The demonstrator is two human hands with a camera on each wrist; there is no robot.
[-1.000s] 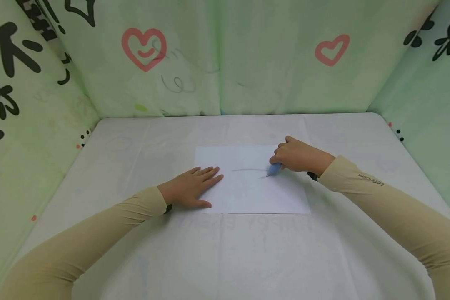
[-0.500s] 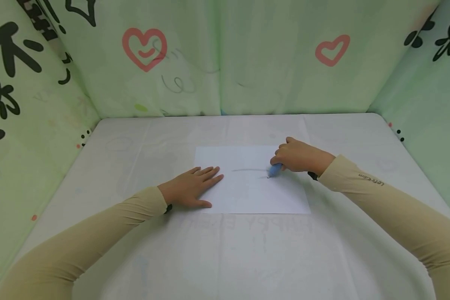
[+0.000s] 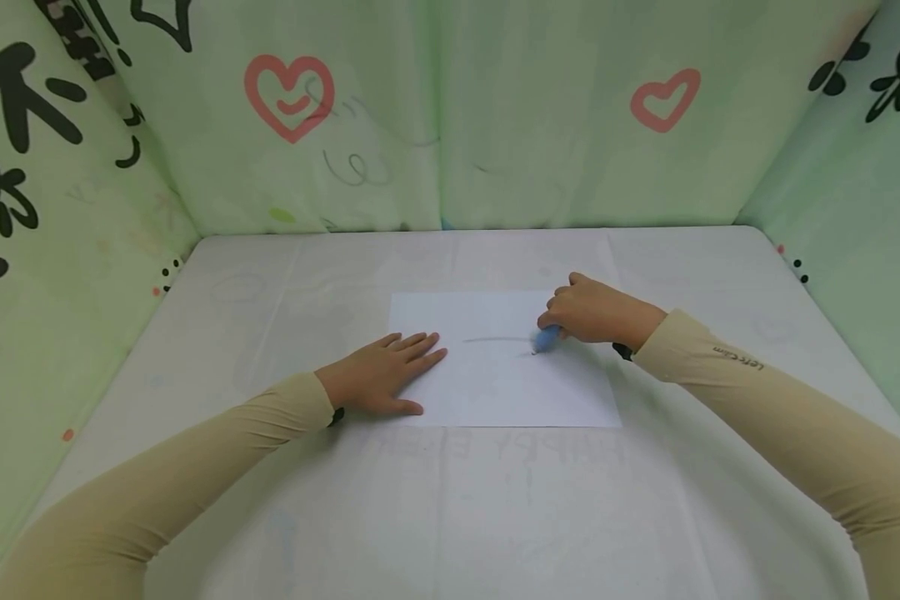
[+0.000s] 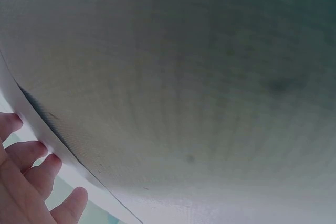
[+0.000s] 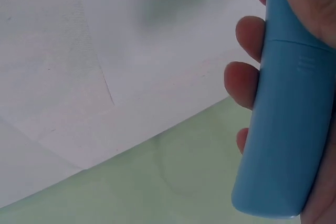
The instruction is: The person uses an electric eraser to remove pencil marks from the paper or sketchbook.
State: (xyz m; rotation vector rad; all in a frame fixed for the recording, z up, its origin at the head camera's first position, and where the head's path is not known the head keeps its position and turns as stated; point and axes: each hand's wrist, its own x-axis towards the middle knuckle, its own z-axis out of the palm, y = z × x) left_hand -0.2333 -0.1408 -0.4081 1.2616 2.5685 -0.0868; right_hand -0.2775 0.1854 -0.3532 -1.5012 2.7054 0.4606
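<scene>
A white sheet of paper [image 3: 495,387] lies on the table with a faint grey line [image 3: 495,339] across its middle. My left hand [image 3: 382,377] rests flat over the sheet's left edge, fingers spread. At the right part of the sheet, my right hand [image 3: 598,311] grips a thick blue electric eraser [image 3: 547,338], its narrow tip down at the paper just below the line's right end. The right wrist view shows the fingers and thumb wrapped round the blue barrel [image 5: 286,114]. In the left wrist view, fingertips [image 4: 47,169] appear at the lower left.
A white cloth [image 3: 270,517] covers the table around the paper. Green fabric walls [image 3: 525,125] with red hearts and black marks stand at the back and both sides.
The eraser's tip shifts slightly right, then back left, with the right hand. The short faint mark beside the tip is no longer visible. My left hand stays still.
</scene>
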